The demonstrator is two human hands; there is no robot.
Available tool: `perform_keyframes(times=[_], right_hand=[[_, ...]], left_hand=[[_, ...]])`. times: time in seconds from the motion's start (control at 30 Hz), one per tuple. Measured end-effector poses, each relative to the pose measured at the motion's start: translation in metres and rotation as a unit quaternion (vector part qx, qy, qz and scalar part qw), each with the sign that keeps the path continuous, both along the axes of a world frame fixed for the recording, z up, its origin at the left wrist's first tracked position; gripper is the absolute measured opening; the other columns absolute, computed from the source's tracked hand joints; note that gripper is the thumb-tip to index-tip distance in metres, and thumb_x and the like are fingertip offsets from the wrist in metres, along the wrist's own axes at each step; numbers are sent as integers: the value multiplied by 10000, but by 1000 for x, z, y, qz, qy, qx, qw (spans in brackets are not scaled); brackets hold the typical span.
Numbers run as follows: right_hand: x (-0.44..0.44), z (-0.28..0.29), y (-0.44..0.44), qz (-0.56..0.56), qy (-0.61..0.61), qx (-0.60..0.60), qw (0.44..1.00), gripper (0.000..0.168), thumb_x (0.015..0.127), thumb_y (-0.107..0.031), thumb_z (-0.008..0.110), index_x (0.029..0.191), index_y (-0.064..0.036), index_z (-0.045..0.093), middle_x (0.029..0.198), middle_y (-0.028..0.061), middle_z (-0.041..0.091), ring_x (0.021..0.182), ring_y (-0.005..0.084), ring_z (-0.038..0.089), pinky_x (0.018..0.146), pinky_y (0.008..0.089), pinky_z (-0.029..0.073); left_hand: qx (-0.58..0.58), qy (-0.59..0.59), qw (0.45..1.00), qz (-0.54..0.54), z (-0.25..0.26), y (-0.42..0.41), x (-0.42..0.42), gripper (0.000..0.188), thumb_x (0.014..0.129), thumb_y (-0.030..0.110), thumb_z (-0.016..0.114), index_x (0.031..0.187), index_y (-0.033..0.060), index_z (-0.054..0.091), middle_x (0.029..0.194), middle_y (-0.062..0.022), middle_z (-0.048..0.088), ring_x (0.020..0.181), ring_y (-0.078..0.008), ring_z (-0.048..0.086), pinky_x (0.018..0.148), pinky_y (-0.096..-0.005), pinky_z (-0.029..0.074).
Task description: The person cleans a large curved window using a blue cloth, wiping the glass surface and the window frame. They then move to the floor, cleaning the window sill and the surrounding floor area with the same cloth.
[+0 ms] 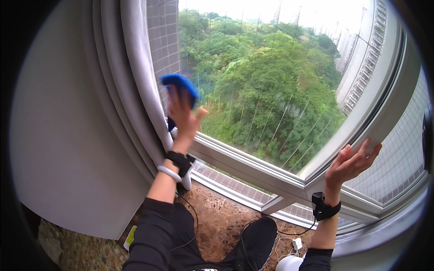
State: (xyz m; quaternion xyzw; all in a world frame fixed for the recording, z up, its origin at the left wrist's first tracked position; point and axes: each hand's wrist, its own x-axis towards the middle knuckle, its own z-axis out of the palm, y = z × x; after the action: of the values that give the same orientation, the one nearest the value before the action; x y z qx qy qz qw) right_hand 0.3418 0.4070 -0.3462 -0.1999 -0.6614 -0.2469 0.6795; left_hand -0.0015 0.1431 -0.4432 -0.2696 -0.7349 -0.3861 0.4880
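Observation:
A blue cloth [181,84] lies flat under my left hand [184,111], pressed against the lower left part of the window pane [264,84]. The hand is blurred, its thumb spread away from the fingers. On the right, my right hand [352,162] rests against the light metal window frame [366,135], fingers raised and apart, holding nothing. Black straps with small devices circle both wrists, and a white band is on the left forearm.
Light curtains [132,84] hang close beside the left arm. Below is a brown marble sill [217,220] with thin cables across it. A white plug [297,244] lies by a white rounded object [289,263]; a green-and-white power strip [130,238] sits at lower left.

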Motion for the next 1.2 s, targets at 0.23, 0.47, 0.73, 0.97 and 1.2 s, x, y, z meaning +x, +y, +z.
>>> perform_keyframes(times=[0.23, 0.47, 0.73, 0.97, 1.2], right_hand=[[-6, 0, 0, -13, 12, 13, 1000, 495, 919, -166, 499, 1388, -52, 393, 1434, 270, 293, 1308, 421, 344, 1018, 495, 351], [-3, 0, 2, -18, 2, 27, 999, 451, 958, -222, 484, 1374, -68, 408, 1413, 252, 312, 1287, 397, 373, 977, 476, 411], [-2, -1, 6, -21, 12, 39, 999, 424, 954, -222, 493, 1348, -72, 444, 1396, 245, 335, 1274, 387, 393, 957, 456, 445], [-6, -1, 5, -19, 13, 41, 999, 428, 945, -227, 506, 1340, -72, 450, 1388, 242, 340, 1271, 374, 397, 955, 452, 454], [-5, -1, 4, -35, 1, 44, 998, 425, 936, -201, 519, 1336, -77, 449, 1391, 236, 337, 1268, 368, 393, 962, 450, 455]], left_hand=[[20, -160, 987, 6, -60, 13, 36, 932, 879, 661, 422, 1435, -48, 186, 1428, -317, 249, 1310, -465, 256, 1069, -543, 188], [-224, 85, 961, -141, -84, 49, 139, 445, 715, 513, 673, 1110, 315, 624, 1278, -28, 466, 1345, -367, 290, 1050, -549, 178], [-9, -112, 991, 72, -117, -53, 17, 480, 868, 377, 603, 1258, 132, 467, 1357, -182, 399, 1219, -396, 415, 978, -524, 307], [201, -220, 951, 80, -105, -32, -22, 735, 913, 455, 551, 1294, -106, 271, 1358, -295, 236, 1294, -439, 254, 1080, -463, 256], [239, -400, 832, -300, -192, 106, 186, 881, 957, 440, 487, 1415, -112, -24, 1497, -251, 76, 1393, -292, 100, 1131, -389, 42]])
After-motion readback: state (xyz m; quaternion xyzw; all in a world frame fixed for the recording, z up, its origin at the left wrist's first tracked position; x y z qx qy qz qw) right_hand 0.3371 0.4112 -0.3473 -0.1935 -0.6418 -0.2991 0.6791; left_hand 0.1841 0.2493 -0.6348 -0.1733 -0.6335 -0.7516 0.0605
